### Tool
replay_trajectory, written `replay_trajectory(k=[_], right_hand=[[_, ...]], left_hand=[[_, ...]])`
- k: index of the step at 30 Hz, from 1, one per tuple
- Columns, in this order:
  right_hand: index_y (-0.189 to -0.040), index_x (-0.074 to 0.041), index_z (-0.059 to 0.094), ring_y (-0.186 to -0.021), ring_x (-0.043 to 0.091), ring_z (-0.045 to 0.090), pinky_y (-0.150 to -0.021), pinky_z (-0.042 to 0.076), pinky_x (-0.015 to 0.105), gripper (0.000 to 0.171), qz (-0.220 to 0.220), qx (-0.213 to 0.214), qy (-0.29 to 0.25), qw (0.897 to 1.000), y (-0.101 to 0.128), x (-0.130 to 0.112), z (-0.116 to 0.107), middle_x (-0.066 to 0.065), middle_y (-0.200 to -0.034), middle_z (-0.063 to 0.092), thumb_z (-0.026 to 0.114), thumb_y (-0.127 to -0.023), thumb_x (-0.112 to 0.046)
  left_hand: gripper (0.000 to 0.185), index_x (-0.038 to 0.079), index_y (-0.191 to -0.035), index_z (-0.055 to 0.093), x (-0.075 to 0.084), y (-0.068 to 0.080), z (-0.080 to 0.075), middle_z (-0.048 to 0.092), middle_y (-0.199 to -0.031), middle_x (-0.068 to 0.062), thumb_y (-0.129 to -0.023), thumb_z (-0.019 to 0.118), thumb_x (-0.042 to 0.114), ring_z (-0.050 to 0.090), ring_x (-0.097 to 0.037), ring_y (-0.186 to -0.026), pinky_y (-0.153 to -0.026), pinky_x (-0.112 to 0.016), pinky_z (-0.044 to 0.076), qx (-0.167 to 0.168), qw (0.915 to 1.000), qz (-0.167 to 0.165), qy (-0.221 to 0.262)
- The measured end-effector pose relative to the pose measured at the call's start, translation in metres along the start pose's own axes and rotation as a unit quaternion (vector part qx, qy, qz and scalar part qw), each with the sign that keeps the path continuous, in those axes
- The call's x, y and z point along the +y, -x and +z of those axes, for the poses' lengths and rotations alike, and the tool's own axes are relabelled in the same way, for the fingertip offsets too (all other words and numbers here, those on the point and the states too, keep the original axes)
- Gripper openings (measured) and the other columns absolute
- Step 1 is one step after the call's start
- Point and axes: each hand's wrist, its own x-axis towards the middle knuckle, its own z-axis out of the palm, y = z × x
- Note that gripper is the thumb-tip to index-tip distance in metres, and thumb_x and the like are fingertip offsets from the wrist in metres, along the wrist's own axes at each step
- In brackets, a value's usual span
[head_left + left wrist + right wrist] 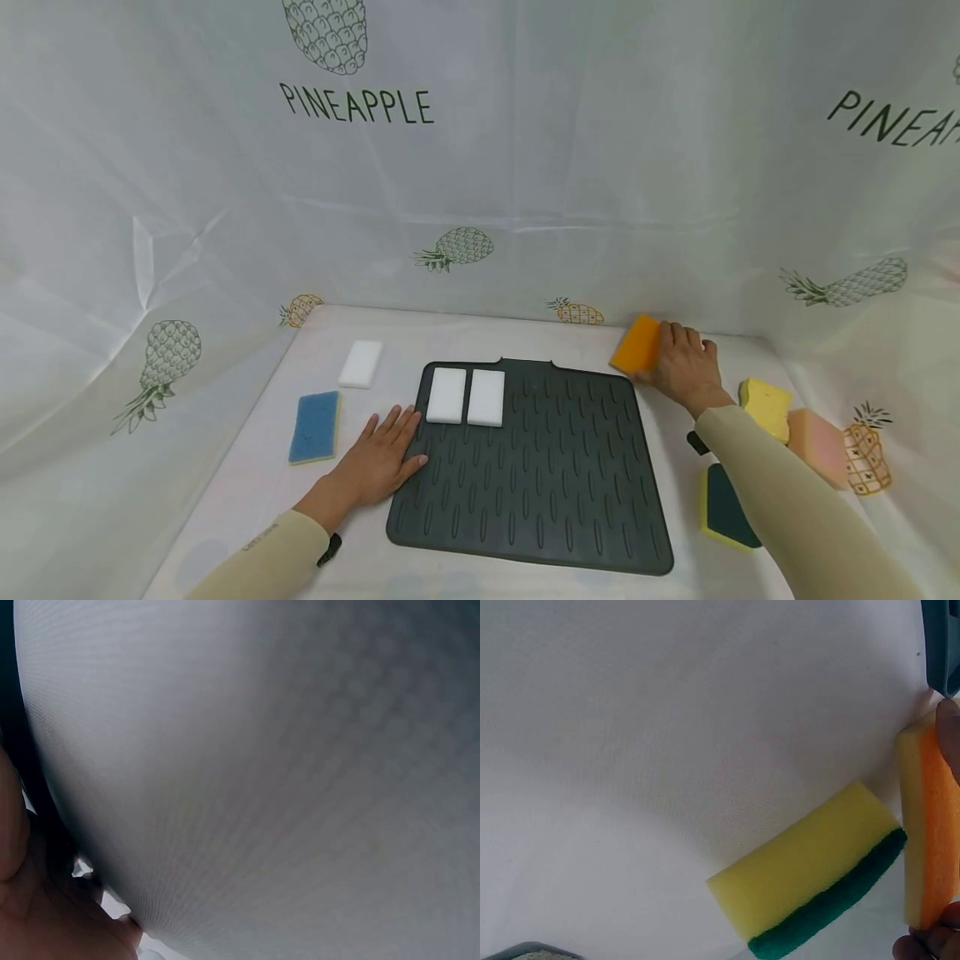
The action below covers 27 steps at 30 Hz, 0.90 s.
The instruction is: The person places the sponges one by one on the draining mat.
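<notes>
the right hand (pixel 684 367), right of centre in the head view, curls its fingers round an orange sponge (pixel 636 343) at the upper right corner of the mat, lifting it on a tilt. in the right wrist view that orange sponge (pixel 928 829) stands on end at the right edge of the frame, a soft foam block with a paler yellow layer, fingertips (pixel 930 943) pinching its lower end.

the left hand (pixel 378 458) lies flat with fingers spread straight, lower left of centre, its thumb touching the left edge of the drying mat (pixel 540 492). the mat is dark grey, rubbery, roughly square with rounded corners, covered in rows of short raised ribs.

two white foam blocks (pixel 466 397), smooth and rectangular, lie side by side on the mat's upper left corner. a third white block (pixel 360 364) lies off the mat, toward upper left. one blue sponge (pixel 315 427) with a yellow underside lies left of the left hand.

at the right edge: one yellow sponge (pixel 767 407), one pink sponge (pixel 817 443), and one dark teal sponge (pixel 726 508) with a yellow rim, partly behind the sleeve. the right wrist view shows a yellow sponge with a rough green scouring layer (pixel 810 889).

a white cloth printed with pineapples (pixel 465 167) covers the table and backdrop. the left wrist view shows only blurred woven fabric.
</notes>
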Motion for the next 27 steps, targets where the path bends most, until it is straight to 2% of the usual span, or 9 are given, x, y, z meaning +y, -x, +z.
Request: replay_trajectory(k=[10, 15, 21, 27], right_hand=[[-0.154, 0.015, 0.023, -0.136, 0.058, 0.034, -0.105, 0.033, 0.078, 0.122, -0.003, -0.030, -0.003, 1.000, 0.002, 0.006, -0.003, 0.039, -0.151, 0.034, 0.085, -0.080, -0.059], [-0.153, 0.016, 0.023, -0.135, 0.059, 0.037, -0.103, 0.038, 0.077, 0.118, -0.020, -0.012, 0.005, 1.000, 0.004, 0.011, -0.006, 0.039, -0.150, 0.034, 0.084, -0.081, -0.055], [-0.153, 0.016, 0.025, -0.134, 0.055, 0.040, -0.102, 0.041, 0.071, 0.118, -0.047, 0.013, 0.022, 0.999, 0.007, 0.013, -0.017, 0.038, -0.151, 0.036, 0.082, -0.081, -0.058], [-0.150, 0.014, 0.031, -0.131, 0.052, 0.044, -0.099, 0.044, 0.068, 0.113, -0.084, 0.039, 0.033, 0.995, 0.008, 0.004, -0.029, 0.034, -0.148, 0.040, 0.081, -0.080, -0.059]], left_hand=[[0.077, 0.004, -0.168, 0.027, 0.001, 0.000, 0.000, 0.027, -0.173, -0.017, -0.111, 0.046, 0.053, 0.021, -0.039, -0.162, -0.128, -0.063, 0.020, 0.001, 1.0000, 0.002, 0.000], [0.077, 0.004, -0.168, 0.026, 0.002, -0.001, 0.002, 0.027, -0.174, -0.016, -0.111, 0.046, 0.053, 0.021, -0.038, -0.162, -0.129, -0.063, 0.020, -0.003, 1.0000, -0.003, 0.000], [0.079, 0.005, -0.168, 0.026, 0.001, -0.001, 0.004, 0.027, -0.174, -0.016, -0.110, 0.048, 0.054, 0.020, -0.039, -0.162, -0.129, -0.064, 0.019, 0.000, 1.0000, -0.005, 0.004], [0.079, 0.005, -0.168, 0.025, -0.001, -0.002, 0.005, 0.025, -0.174, -0.016, -0.110, 0.047, 0.055, 0.019, -0.039, -0.163, -0.129, -0.064, 0.018, 0.001, 1.0000, -0.005, 0.005]])
